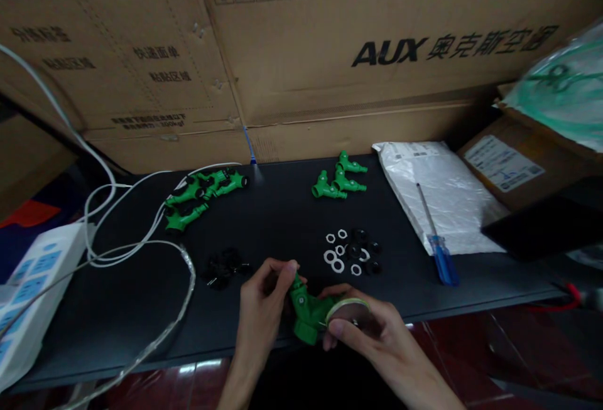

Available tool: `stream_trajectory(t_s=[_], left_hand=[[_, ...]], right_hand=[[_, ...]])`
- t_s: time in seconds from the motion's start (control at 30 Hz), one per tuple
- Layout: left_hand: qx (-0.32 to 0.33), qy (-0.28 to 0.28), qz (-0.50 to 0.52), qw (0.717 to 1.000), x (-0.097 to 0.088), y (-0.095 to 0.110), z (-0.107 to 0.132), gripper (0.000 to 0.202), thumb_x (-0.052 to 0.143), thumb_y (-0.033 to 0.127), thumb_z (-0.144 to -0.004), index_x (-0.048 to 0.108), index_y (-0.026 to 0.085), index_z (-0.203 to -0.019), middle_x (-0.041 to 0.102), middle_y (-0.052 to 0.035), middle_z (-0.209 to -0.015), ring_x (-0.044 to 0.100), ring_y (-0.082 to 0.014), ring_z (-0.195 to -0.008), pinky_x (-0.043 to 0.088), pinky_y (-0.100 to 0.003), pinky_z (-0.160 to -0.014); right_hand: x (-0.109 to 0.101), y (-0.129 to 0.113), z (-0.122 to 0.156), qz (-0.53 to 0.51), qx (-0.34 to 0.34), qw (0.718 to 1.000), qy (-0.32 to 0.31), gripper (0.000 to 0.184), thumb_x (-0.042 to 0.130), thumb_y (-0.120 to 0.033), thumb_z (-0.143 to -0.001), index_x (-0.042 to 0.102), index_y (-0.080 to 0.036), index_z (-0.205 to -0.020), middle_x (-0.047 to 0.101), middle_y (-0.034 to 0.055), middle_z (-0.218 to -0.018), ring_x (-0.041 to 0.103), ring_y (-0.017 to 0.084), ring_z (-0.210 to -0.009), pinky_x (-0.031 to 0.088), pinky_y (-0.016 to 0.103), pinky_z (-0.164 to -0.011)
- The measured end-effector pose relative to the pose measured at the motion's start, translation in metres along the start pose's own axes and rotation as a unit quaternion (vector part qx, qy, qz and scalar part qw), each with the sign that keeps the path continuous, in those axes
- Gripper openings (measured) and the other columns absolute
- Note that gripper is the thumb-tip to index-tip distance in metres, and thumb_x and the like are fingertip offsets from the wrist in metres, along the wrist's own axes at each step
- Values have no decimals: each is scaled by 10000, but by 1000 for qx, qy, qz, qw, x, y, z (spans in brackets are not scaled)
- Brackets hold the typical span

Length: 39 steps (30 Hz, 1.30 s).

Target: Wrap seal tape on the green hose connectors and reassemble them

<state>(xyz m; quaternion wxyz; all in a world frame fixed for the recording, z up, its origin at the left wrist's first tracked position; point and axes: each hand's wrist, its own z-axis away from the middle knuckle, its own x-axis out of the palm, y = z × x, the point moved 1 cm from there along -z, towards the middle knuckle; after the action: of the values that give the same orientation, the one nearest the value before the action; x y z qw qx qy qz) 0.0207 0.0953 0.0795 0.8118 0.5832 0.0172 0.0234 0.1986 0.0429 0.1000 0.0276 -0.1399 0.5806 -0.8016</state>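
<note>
Near the table's front edge, my left hand (266,303) pinches the upper narrow end of a green Y-shaped pipe fitting (304,309) between thumb and fingertips. My right hand (377,328) is closed around a round, flat thing with a pale yellow-green rim (347,301); its kind is unclear. Some right fingers reach behind the fitting's other branch, where their contact is partly hidden. Beyond my hands lie white ring washers (337,265) and black round parts (353,251). Left of my left hand is a small heap of black pieces (226,269), too dark to make out.
Three green fittings (346,183) lie farther back; several with black ends (188,193) sit at left beside white cables (101,259) and a power strip (40,284). A blue-handled screwdriver (441,259) rests partly on a white padded envelope (438,190). Large cartons (301,71) wall off the back.
</note>
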Motion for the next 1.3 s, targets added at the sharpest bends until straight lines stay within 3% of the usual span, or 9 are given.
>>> stream_trajectory(t_s=[0.13, 0.3, 0.43, 0.57, 0.67, 0.83, 1.0, 1.23, 1.3], left_hand=[[-20, -66, -46, 997, -4, 5, -5, 491, 766, 622, -814, 672, 167, -655, 768, -65, -689, 580, -131, -514, 434, -203, -445], [-81, -171, -17, 982, -3, 9, -8, 455, 756, 582, -859, 681, 164, -696, 796, -92, -794, 715, -183, -722, 480, -195, -523], [-73, -198, -26, 977, 2, 8, -13, 455, 735, 594, -868, 720, 157, -740, 766, -81, -742, 707, -189, -708, 489, -209, -537], [12, -145, -72, 987, 10, 4, -22, 343, 731, 497, -873, 729, 181, -739, 706, -16, -693, 651, -169, -614, 495, -241, -552], [86, -111, -137, 981, 16, 3, -29, 236, 690, 396, -923, 752, 206, -797, 706, 11, -715, 636, -156, -587, 495, -260, -603], [185, -130, -207, 952, 36, 13, -35, 108, 694, 265, -928, 799, 256, -902, 789, -7, -864, 710, -202, -764, 550, -309, -749], [259, -149, -232, 926, 54, 15, -42, 192, 693, 181, -932, 829, 290, -1011, 818, -29, -957, 745, -220, -868, 603, -358, -833], [375, 3, -228, 898, 26, 22, -13, 253, 586, 191, -1029, 755, 239, -1212, 797, -75, -1147, 737, -219, -1004, 596, -361, -878], [450, -46, -251, 856, 15, 23, 7, 277, 650, 126, -973, 737, 239, -1210, 800, -59, -1133, 730, -215, -1036, 595, -363, -927]], right_hand=[[-18, -1, 4, 40, 6, 999, -7, 287, 763, -471, -921, 796, -200, -833, 738, 77, -1040, 709, 193, -837, 542, 332, -795], [-34, 9, 4, -4, 14, 1000, -21, 320, 786, -497, -887, 782, -199, -771, 734, 62, -865, 690, 202, -768, 553, 344, -745], [-41, 23, 4, -74, 14, 997, -30, 252, 822, -437, -875, 800, -196, -803, 746, 54, -882, 698, 181, -751, 538, 316, -733], [-44, 33, 7, -150, -1, 988, -21, 173, 842, -396, -868, 820, -225, -873, 757, 44, -1032, 702, 142, -729, 535, 292, -734], [-47, 35, 11, -160, -5, 987, 14, 213, 831, -422, -877, 821, -231, -972, 758, 35, -913, 697, 151, -712, 531, 292, -732], [-51, 32, 17, -163, -7, 985, 63, 178, 800, -399, -912, 792, -224, -880, 731, 16, -812, 676, 146, -751, 508, 260, -767], [-50, 27, 19, -180, -17, 977, 115, 241, 862, -440, -841, 776, -215, -839, 710, 14, -754, 662, 154, -708, 528, 261, -723], [-49, 40, 22, -213, 2, 957, 198, 243, 881, -427, -833, 781, -233, -941, 754, 20, -875, 714, 188, -829, 580, 320, -857], [-46, 39, 18, -229, 3, 952, 205, 254, 904, -396, -808, 785, -237, -966, 767, 27, -937, 723, 201, -876, 581, 348, -907]])
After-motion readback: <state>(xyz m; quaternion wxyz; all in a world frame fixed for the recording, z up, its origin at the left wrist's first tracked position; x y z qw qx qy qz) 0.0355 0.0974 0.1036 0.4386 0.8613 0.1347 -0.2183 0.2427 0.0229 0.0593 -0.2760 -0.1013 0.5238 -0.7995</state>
